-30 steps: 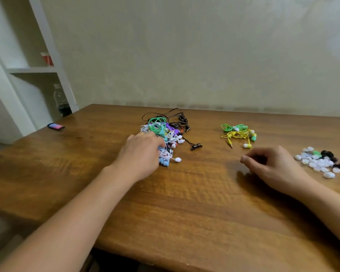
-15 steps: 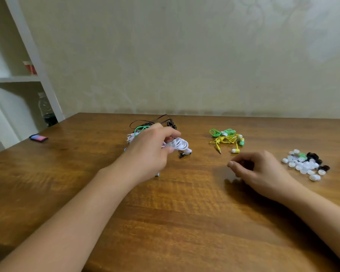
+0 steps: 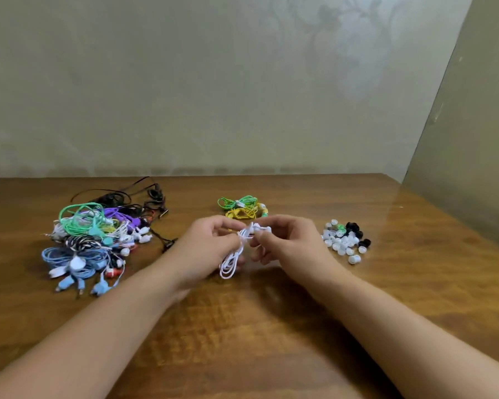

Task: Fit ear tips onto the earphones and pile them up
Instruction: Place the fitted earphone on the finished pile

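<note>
Above the middle of the bench [image 3: 242, 326], the left hand [image 3: 205, 249] pinches the white earphones [image 3: 236, 249] by the cord, and the right hand [image 3: 288, 243] holds a bud, probably ready for an ear tip [image 3: 353, 259] from the nearby pile.

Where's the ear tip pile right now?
Head view: the ear tip pile lies on the table, right of the right hand, beyond the green and yellow earphones.
</note>
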